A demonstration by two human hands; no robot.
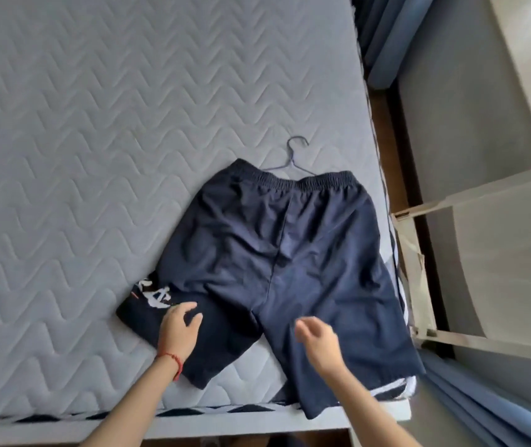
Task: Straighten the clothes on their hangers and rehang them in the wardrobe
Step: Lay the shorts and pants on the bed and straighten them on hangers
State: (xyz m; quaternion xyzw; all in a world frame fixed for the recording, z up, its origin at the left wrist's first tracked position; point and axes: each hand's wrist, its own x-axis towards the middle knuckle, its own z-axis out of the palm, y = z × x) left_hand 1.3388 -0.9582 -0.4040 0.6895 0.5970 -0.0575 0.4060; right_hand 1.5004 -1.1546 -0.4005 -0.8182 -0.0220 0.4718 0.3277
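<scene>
Navy shorts (267, 250) lie flat on the grey quilted mattress (96, 156), waistband away from me. A thin wire hanger (294, 156) pokes out from under the waistband, hook pointing up the bed. Beneath the left leg lies a dark garment with white print (151, 301). My left hand (178, 332), with a red string at the wrist, rests fingers spread on that dark cloth. My right hand (317, 341) hovers over the right leg of the shorts, fingers loosely curled and holding nothing.
The mattress edge (257, 414) runs along the bottom, close to me. To the right stand a pale wardrobe door (499, 253) swung open and blue curtains (483, 408). A strip of wooden floor (383, 117) shows beside the bed.
</scene>
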